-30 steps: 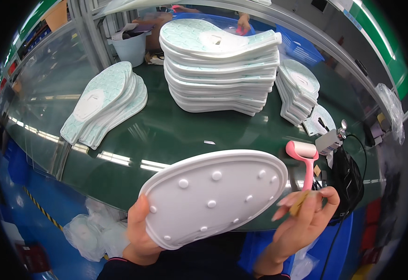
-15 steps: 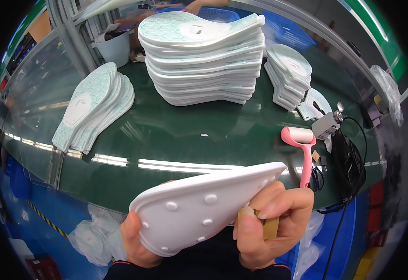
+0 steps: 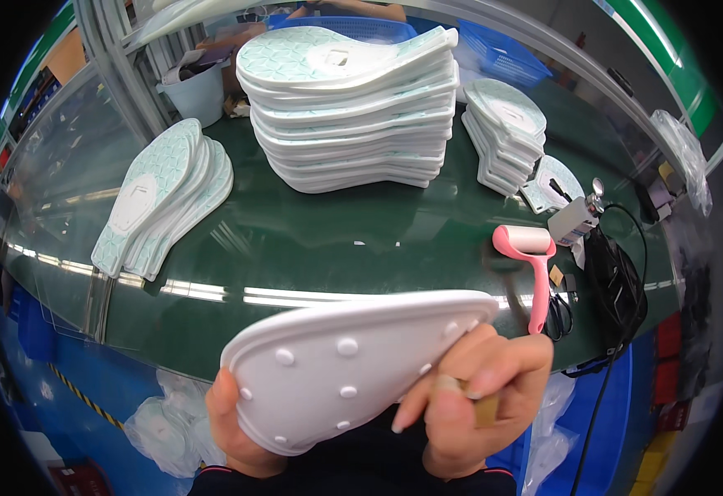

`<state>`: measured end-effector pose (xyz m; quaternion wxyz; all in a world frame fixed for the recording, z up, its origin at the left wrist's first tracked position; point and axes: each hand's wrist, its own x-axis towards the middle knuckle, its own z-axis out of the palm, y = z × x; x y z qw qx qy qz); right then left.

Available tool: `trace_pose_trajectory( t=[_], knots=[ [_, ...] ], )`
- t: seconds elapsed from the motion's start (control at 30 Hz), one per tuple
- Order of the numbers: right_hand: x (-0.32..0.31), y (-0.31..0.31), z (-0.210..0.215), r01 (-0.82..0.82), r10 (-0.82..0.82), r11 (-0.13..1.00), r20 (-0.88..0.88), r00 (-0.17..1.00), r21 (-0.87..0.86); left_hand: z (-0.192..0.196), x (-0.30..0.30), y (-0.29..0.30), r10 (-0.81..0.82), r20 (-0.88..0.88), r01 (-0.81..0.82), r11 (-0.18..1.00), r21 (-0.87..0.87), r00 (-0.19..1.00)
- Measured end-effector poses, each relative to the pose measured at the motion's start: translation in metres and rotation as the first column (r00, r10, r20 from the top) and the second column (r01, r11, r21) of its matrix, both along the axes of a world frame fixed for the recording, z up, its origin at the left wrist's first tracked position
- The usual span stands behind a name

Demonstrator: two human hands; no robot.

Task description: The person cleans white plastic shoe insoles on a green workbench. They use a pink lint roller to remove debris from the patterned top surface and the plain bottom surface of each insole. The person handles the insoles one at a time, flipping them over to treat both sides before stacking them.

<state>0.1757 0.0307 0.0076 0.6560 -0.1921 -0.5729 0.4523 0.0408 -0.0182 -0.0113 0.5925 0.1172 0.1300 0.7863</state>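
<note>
White panel (image 3: 386, 372): lower centre of the frame, raised studs facing the camera; compared with one second ago, its studded face is turned to a steeper angle and its narrow right end lies beside the right hand.
Left hand (image 3: 241, 434): clamped on the panel's left end, thumb over the rim; this grip is unchanged.
Right hand (image 3: 510, 372): fingers together on a small tan piece (image 3: 487, 410), lower right of centre; it was apart from the panel one second ago and is now at the panel's lower right edge. Blur hides whether the tan piece touches the edge.
Work status: judged from this change, the right hand has passed from approach to work along the edge, with the left hand as support.
Pink-handled roller (image 3: 538, 285): right of centre on the table (image 3: 312, 236), unheld.
Tall panel stack (image 3: 345, 124): upper centre, untouched.
</note>
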Motion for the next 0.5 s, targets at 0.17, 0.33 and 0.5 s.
trace_pose_trajectory(
  t=[0.17,0.33,0.5],
  knots=[
    [0.024,0.012,-0.003,0.338,-0.349,0.937,-0.192,0.917,-0.088,0.002,-0.003,0.008,0.040,0.041,-0.038,0.998,-0.042,0.998],
    [0.075,0.055,-0.058,0.631,-0.484,0.746,0.477,0.734,-0.213,0.001,-0.011,0.004,0.038,0.102,-0.037,0.999,-0.010,0.994],
    [0.127,0.077,-0.094,0.739,-0.682,0.362,0.702,-0.206,0.568,0.002,-0.010,0.005,0.049,0.059,-0.049,0.999,-0.002,0.997]
  ],
)
